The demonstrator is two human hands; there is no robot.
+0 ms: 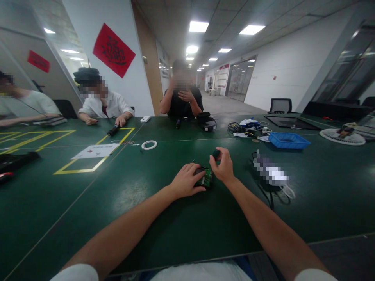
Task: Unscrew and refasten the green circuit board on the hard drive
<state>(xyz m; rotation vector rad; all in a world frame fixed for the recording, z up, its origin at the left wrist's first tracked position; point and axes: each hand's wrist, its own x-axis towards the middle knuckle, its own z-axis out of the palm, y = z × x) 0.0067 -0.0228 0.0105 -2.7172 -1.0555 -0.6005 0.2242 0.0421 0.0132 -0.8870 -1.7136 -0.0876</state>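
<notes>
- Green circuit board [208,178]: on table [175,226], in front of wearer, about mid-view; dark part along its left side, mostly under fingers.
- Left hand [186,178]: grip partly closed over the board's left side, fingers across the top, thumb along the near edge; has hold of the board.
- Right hand [224,167]: grip nearly closed, thumb and fingers pinching 1 small dark piece [216,153], just above and right of board. Piece too small to identify.
- Right of the hands: blurred-out pale item [274,171] with cords beside it.
- Farther right: blue tray [290,144], cable clutter [249,124] near its left side, white round frame [341,136] beyond it to the right.
- Left: white ring [149,145], then paper sheet [95,151] inside yellow tape outline [77,171].
- Far side: 3 people seated; 1 in white shirt [109,103] with hand at black cylindrical item [113,130], 1 in black top [197,95], hands raised.
</notes>
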